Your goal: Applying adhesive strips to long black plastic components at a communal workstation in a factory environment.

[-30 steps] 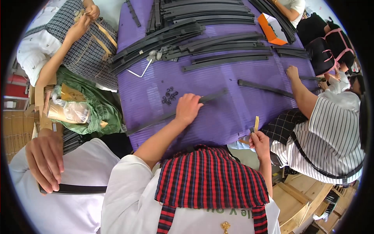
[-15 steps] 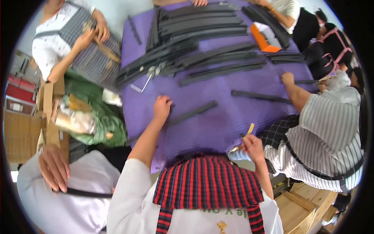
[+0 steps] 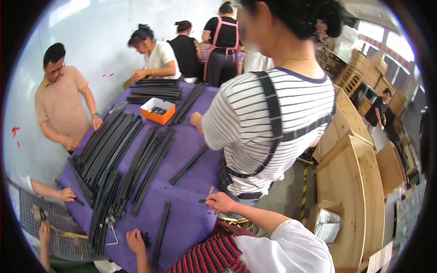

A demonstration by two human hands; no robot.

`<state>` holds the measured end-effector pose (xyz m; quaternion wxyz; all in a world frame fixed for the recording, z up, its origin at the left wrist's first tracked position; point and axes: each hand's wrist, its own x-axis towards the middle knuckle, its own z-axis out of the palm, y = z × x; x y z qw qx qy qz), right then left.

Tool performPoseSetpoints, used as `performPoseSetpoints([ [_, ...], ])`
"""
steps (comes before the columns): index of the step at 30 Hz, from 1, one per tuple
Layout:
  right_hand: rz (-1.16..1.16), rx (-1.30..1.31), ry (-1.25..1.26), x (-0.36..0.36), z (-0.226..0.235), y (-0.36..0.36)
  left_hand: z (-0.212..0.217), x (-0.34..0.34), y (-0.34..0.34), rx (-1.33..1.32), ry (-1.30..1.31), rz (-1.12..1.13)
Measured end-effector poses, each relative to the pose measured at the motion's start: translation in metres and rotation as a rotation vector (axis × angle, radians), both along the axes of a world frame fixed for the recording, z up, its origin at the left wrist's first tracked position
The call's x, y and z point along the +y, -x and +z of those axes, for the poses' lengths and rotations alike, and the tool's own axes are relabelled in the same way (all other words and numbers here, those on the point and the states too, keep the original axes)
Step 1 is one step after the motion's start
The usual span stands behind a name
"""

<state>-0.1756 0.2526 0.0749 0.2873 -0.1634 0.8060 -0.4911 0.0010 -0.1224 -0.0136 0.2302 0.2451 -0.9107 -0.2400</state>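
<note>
My right hand is raised by the table's near right edge. Its thumb and fingers pinch a small black piece, and a thin yellowish strip shows above the fingertips. My left hand rests on the purple ribbed table cover with its fingers curled in; whatever they hold is hidden. Small black parts lie right beside it. Between my hands a long black strip lies lengthwise. An L-shaped metal hex key is to the left of my left hand.
Stacks of long black strips cover the table's far left half. An orange-and-white box holds small black parts. A co-worker in a striped shirt stands close on my right. Other people work around the table. Wooden crates stand farther right.
My view has swung to the right and up, bringing in the wall, the standing co-workers and the crates. My right hand still pinches the small piece; my left hand stays on the table.
</note>
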Motion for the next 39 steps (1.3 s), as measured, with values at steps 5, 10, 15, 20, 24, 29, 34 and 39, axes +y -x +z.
performPoseSetpoints([
  [5, -0.089, -0.001, 0.121, -0.003, 0.014, 0.008, -0.026, -0.033, 0.015, 0.413, -0.376, 0.204],
  [10, -0.033, 0.231, 0.166, -0.045, 0.004, 0.008, 0.049, 0.038, 0.034, 0.243, -0.882, 0.177],
  [15, 0.047, -0.406, 0.463, -0.092, 0.028, -0.019, 0.1, 0.154, 0.064, 0.223, -0.791, -0.259],
  [20, 0.047, -0.285, 0.337, -0.075, 0.03, -0.009, 0.119, 0.173, 0.075, 0.366, -0.516, -0.429],
  [24, 0.032, -0.411, 0.316, -0.065, 0.019, -0.005, 0.11, 0.173, 0.078, 0.377, -0.451, -0.508],
  [29, 0.055, -0.549, 0.298, -0.066, 0.007, 0.0, 0.1, 0.168, 0.081, 0.352, -0.384, -0.517],
  [34, 0.017, -0.377, 0.119, -0.078, 0.019, 0.019, 0.081, 0.159, 0.096, 0.327, -0.36, -0.53],
  [39, -0.084, 0.136, 0.075, -0.079, -0.015, 0.058, 0.044, 0.132, 0.095, 0.076, -0.208, -0.297],
])
